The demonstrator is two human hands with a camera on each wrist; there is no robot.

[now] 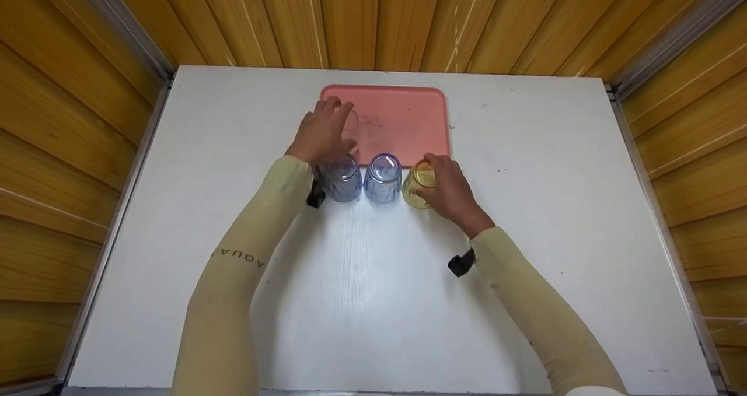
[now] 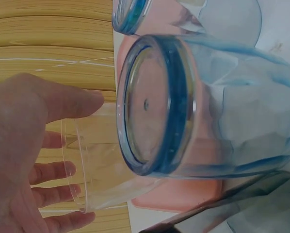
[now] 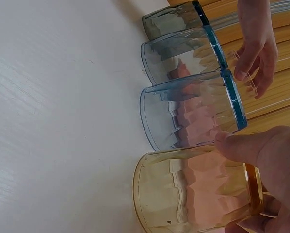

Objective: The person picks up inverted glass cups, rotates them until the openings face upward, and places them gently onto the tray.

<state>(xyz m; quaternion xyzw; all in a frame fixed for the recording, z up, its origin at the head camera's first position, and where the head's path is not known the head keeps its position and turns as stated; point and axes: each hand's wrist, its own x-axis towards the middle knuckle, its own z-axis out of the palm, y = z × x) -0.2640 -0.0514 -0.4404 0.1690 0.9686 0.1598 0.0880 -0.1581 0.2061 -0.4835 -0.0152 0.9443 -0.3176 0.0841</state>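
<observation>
My left hand (image 1: 323, 132) holds a clear cup (image 2: 104, 160) by its sides, above or on the left part of the pink tray (image 1: 402, 122); I cannot tell which. Thumb and fingers lie on opposite sides of this cup. With thumb and fingers my right hand (image 1: 452, 189) grips a yellow glass (image 3: 193, 194) standing upside down at the tray's near edge. Left of it in the same row stand two upturned blue glasses, a middle one (image 1: 383, 180) and another (image 1: 344, 180). A grey glass (image 3: 174, 23) ends the row, mostly hidden under my left wrist in the head view.
The white table (image 1: 362, 302) carries the tray near its far side. Wood-patterned walls (image 1: 402, 23) close off the back and both sides. Small black wrist cameras (image 1: 461, 263) hang beneath my forearms. The glasses stand close together.
</observation>
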